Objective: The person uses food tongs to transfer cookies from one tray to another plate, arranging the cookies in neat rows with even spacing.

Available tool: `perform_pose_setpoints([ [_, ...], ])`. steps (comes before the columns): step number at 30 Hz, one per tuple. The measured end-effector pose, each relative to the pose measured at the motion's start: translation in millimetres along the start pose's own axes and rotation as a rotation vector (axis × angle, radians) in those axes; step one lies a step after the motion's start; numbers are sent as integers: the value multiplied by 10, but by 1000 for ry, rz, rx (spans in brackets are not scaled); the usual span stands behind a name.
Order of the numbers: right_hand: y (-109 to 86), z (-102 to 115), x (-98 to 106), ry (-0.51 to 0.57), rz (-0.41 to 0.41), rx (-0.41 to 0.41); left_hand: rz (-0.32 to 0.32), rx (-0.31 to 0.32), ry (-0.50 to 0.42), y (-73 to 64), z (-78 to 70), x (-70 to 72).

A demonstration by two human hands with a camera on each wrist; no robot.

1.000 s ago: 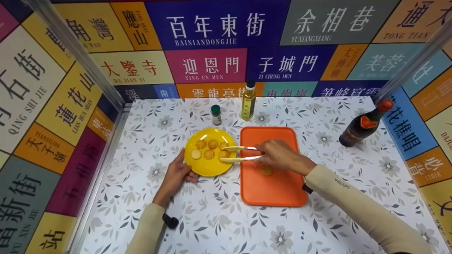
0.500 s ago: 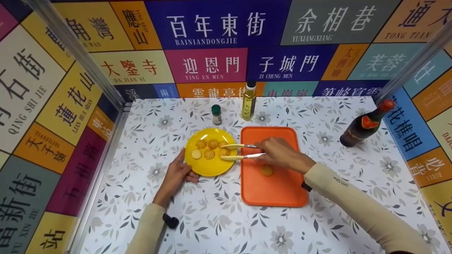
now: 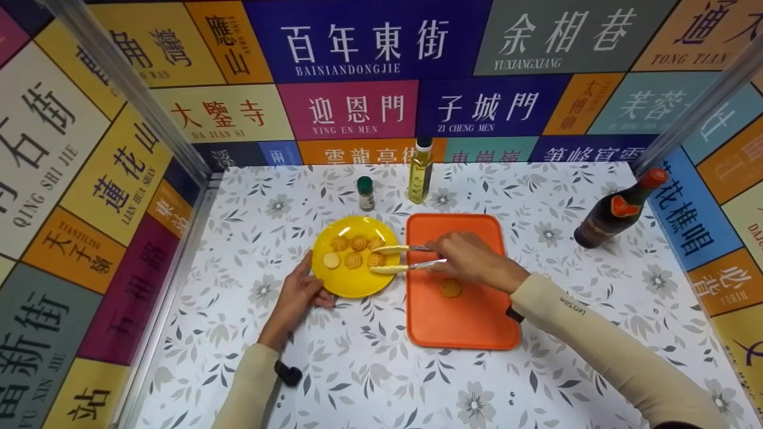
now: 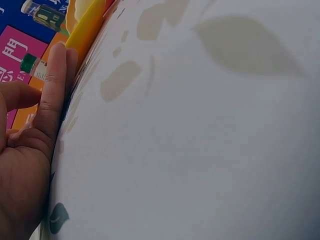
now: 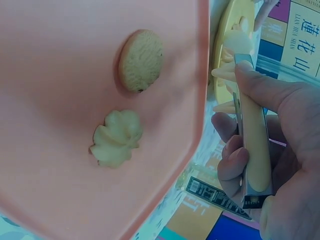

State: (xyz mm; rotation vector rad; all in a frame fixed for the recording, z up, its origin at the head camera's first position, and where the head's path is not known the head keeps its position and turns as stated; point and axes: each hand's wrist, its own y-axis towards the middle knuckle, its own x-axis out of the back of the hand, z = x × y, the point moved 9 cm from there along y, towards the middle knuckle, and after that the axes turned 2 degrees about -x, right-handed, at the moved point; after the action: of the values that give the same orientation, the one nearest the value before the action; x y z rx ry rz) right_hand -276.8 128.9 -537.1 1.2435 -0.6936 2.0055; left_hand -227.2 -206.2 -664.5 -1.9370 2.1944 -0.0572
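Note:
My left hand (image 3: 303, 287) grips the left rim of the yellow plate (image 3: 351, 286), two fingers lying straight along the tabletop in the left wrist view. Several piped cookies (image 3: 353, 261) and a smooth round one (image 3: 331, 260) lie on the plate. My right hand (image 3: 471, 256) grips a pair of tongs (image 5: 256, 140) with metal arms and pale yellow tips. Those tips stand apart over the plate's right side, on either side of a piped cookie (image 3: 376, 258). On the orange tray (image 3: 462, 328) are a round cookie (image 5: 142, 61) and a piped cookie (image 5: 116, 138); my right hand hides the latter in the head view.
Behind the plate stand a small green-capped seasoning jar (image 3: 365, 193) and a yellow oil bottle (image 3: 420, 173). A dark red-capped bottle (image 3: 620, 208) is at the right. Printed panels (image 3: 351, 110) wall in the flower-patterned tabletop (image 3: 369, 369).
In the last half second the tongs and right hand have shifted slightly left and toward me. My left hand and the plate have stayed put.

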Motion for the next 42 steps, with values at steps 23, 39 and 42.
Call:
perform_pose_setpoints([
  [23,-69,37,132,-7,-75,31,9,-10,15,-8,-8,-14],
  [39,-312,-177,329,57,-195,43,2,8,0,1,-3,-3],
  [42,-367,-235,342,59,-206,28,4,8,4,-7,0,-5],
])
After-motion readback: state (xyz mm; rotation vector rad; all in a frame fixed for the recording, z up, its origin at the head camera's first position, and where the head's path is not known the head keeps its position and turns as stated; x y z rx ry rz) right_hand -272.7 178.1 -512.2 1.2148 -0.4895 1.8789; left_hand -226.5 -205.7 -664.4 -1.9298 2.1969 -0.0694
